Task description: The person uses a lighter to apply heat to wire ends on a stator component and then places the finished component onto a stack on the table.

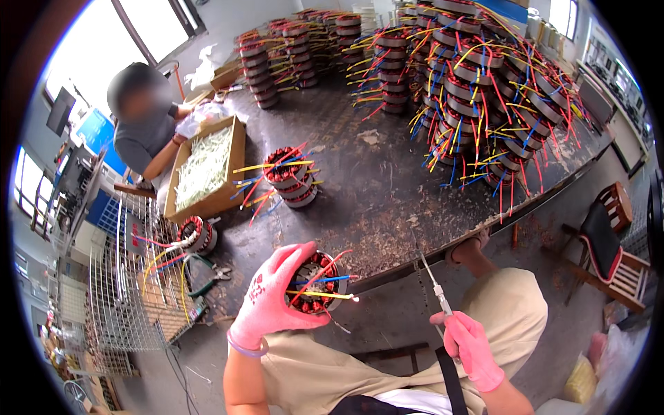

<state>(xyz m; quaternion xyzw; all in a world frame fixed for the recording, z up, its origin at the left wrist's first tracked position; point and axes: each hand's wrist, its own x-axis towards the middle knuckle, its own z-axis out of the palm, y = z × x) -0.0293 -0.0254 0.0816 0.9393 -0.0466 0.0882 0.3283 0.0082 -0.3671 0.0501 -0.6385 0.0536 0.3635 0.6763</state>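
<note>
Left hand: the left hand in a pink glove [271,294] is wrapped around a ring, fingers over the top and thumb below, maybe so it cannot roll
Ring in hand: this round grey metal ring with shiny red wire coils [316,264] is at the near edge of the bench, above the lap, likely to keep it close to the eyes; I cannot tell if it touches the bench
Loose wires: its red, blue and yellow wires [321,294] poke out to the right, away from the palm, which seems to keep them free
Right hand: the right hand in a pink glove [472,346] is closed on a thin silver metal tool with a long tip [440,294], tip up and apart from the ring, maybe so it pokes nothing
Bench: on the dark, scratched bench [353,197], a short stack of grey rings with red coils [299,185] stands just past the left hand, probably for easy reach
</note>
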